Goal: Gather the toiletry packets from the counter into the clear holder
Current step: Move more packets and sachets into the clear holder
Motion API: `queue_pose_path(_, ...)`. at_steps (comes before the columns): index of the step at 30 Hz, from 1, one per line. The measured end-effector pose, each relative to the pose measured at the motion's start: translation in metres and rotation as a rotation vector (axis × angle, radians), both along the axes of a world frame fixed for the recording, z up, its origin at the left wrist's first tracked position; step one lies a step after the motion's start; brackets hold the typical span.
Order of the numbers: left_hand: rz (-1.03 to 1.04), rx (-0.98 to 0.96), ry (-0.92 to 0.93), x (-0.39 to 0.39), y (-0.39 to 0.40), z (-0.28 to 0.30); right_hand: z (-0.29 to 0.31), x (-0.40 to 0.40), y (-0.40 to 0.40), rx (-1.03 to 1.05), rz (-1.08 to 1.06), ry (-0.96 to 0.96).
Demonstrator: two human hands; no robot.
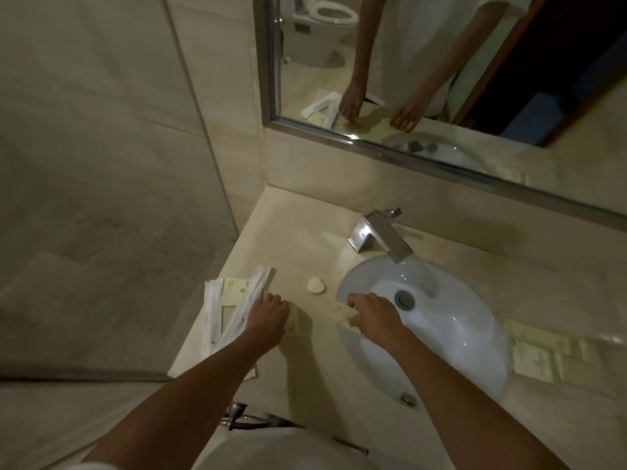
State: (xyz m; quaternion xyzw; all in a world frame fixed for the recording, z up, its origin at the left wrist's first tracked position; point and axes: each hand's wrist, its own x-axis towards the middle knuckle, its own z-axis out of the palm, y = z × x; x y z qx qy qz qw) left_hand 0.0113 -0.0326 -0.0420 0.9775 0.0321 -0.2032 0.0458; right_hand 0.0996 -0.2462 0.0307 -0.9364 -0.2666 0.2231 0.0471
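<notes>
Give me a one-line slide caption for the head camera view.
Left hand and right hand each picking up toiletry packets from the counter beside the sink.

head cam: worn, looks forward and down, close over counter (298,252) | sink (441,320) at 3 o'clock | mirror (441,79) at 12 | single view, nothing shared

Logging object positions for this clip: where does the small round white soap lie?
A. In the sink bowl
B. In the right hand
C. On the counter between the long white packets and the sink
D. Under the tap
C: the soap sits on the bare counter, with the long white packets to its left and the sink to its right.
</notes>
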Motion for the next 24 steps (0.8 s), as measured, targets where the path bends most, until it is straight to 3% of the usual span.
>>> queue_pose_path(6, -0.034, -0.016, 0.048, 0.014, -0.021, 0.014, 0.011, 0.011, -0.028, 0.036, -0.058, 0.031)
queue_pose_path(12, -0.002, -0.157, 0.126, 0.035, -0.067, 0.043, 0.019, 0.018, -0.071, 0.013, -0.081, -0.026)
queue_pose_path(24, -0.12, -0.22, 0.087, 0.076, -0.21, 0.074, 0.021, 0.023, -0.228, 0.029, -0.28, -0.016)
